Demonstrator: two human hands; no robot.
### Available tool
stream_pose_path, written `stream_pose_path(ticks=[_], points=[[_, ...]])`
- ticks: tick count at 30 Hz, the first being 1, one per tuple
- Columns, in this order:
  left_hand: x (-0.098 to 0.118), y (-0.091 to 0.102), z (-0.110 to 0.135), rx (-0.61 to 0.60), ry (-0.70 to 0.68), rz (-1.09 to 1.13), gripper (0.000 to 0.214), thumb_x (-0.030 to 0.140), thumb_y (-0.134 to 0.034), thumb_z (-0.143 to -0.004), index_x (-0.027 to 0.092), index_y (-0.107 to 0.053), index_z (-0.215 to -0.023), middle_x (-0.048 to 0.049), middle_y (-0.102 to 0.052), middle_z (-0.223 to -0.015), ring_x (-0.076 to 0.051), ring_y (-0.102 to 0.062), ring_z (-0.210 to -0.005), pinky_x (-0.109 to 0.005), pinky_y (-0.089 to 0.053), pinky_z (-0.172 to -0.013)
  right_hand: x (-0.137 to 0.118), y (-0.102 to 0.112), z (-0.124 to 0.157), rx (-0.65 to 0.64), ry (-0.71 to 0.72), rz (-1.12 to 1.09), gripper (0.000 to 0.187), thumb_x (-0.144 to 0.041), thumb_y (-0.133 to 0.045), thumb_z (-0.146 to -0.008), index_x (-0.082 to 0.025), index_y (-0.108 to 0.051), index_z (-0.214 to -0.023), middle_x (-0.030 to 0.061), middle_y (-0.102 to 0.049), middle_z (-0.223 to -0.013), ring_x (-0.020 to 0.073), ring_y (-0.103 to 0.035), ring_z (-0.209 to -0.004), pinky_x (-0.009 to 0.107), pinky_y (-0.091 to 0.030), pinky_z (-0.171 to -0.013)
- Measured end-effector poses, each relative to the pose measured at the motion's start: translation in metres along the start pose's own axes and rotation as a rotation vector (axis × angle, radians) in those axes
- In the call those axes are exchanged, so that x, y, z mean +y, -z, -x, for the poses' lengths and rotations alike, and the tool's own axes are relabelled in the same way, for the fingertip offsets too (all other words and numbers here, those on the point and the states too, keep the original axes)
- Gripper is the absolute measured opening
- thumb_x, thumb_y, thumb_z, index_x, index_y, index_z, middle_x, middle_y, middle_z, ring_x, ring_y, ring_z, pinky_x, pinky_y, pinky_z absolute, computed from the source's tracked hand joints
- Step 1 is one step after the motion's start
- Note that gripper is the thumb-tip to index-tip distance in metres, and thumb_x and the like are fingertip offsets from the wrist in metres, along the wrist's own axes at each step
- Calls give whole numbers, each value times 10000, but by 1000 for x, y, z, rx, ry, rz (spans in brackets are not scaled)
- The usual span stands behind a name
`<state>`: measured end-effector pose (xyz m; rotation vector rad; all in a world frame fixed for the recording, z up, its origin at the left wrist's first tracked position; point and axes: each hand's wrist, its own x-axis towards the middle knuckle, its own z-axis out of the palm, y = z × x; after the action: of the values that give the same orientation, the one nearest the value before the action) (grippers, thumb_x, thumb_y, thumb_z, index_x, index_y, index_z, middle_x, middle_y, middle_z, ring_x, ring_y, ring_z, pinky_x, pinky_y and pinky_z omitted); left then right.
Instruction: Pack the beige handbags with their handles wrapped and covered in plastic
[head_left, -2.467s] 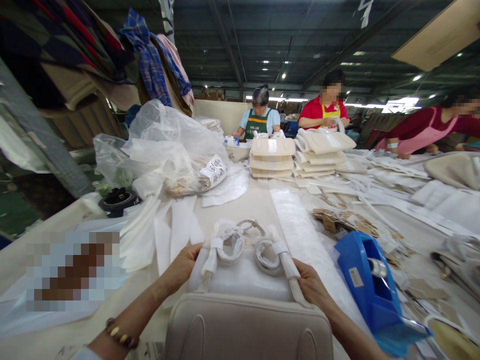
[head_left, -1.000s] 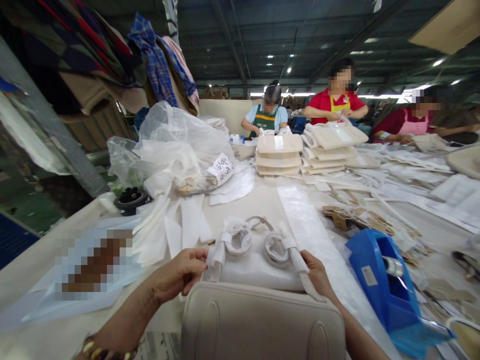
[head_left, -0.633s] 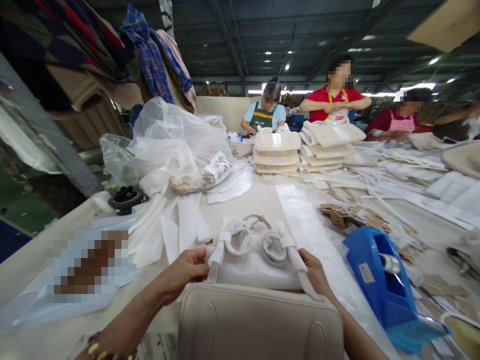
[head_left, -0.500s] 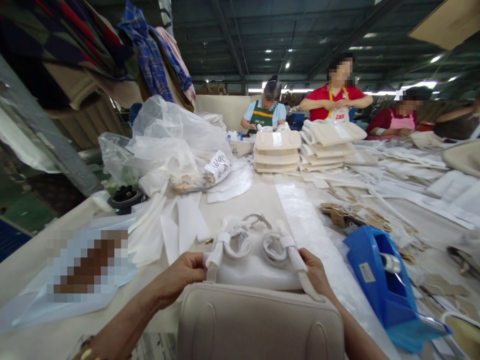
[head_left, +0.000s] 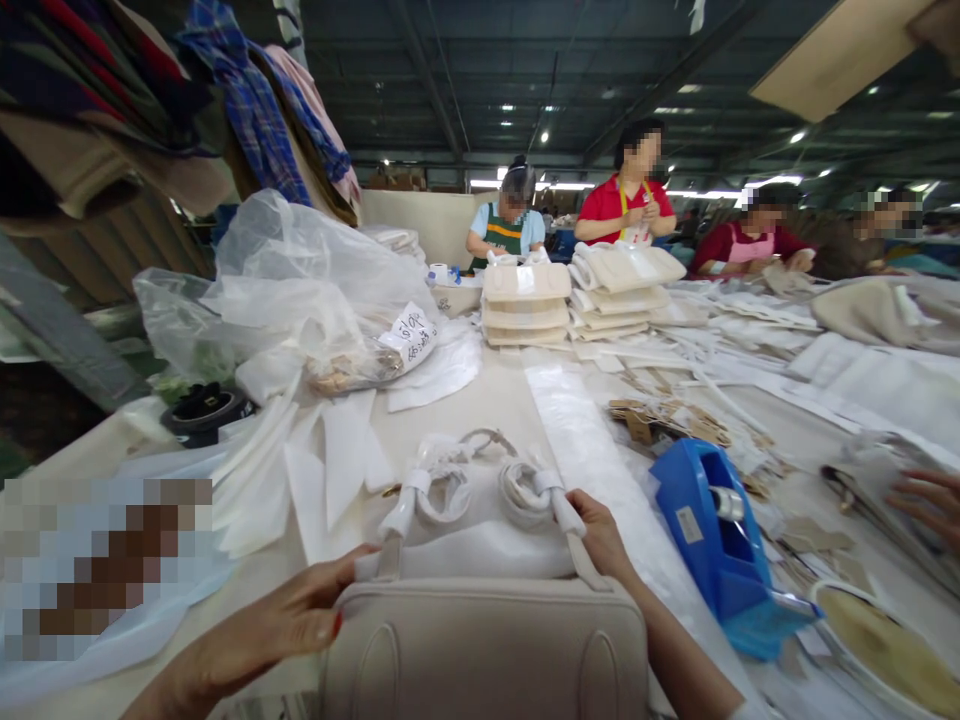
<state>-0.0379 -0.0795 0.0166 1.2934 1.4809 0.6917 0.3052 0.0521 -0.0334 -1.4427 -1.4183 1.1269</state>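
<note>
A beige leather handbag (head_left: 484, 650) sits right in front of me, its lower part cut off by the frame. White padding (head_left: 487, 550) rises behind its top edge. Two coiled straps (head_left: 444, 495) in white wrap stand above it, their lower ends wrapped in white sleeves. My left hand (head_left: 300, 610) is at the bag's left top corner, thumb apart from the stretched fingers, whose tips reach the white padding. My right hand (head_left: 604, 535) is closed on the right strap's wrapped lower end, its fingertips partly hidden.
A blue tape dispenser (head_left: 712, 550) stands to the right beside a strip of clear wrap (head_left: 581, 440). Left are white sheets (head_left: 345, 450) and a plastic bag (head_left: 300, 290). Stacked beige bags (head_left: 525, 300) stand ahead. Co-workers sit and stand beyond; another person's hand (head_left: 934, 500) shows at right.
My left thumb has come away from the fingers, and that hand has slid down to the bag's corner. My right hand keeps its hold. The view has turned slightly right.
</note>
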Motion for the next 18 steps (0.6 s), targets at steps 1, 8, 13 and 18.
stream_pose_path(ticks=[1,8,13,18], points=[[-1,-2,2,-2,17,-20,695,673,-654,-559,268,-646,-1124,-53,-580,-1252,-358,-420,-1231,-433,-385,-1008,-1,1,1,9,8,14,180,-362,-547,-547,-200,-469,-543,-44,-458,-505,113,-393,-518,233,-306,-488],[-3,-14,5,40,64,-126,766,675,-653,-593,264,-560,-1233,-44,-567,-1271,-350,-421,-1242,-414,-383,-1031,-12,22,26,83,60,52,227,-360,-585,-563,-200,-564,-723,5,-549,-722,141,-479,-614,238,-341,-516],[-21,-13,1,147,116,-156,782,683,-670,-554,255,-587,-1203,-55,-547,-1295,-365,-400,-1261,-432,-376,-1043,-30,35,45,-347,-160,-261,232,-389,-640,-630,-168,-579,-600,-39,-480,-525,110,-435,-539,220,-314,-499],[-15,-16,2,172,127,-185,718,657,-673,-573,260,-613,-1168,-55,-567,-1268,-362,-399,-1263,-417,-396,-1032,-34,26,35,-410,-308,-420,232,-218,-775,-449,-132,-583,-548,-61,-499,-469,56,-377,-447,194,-229,-446]])
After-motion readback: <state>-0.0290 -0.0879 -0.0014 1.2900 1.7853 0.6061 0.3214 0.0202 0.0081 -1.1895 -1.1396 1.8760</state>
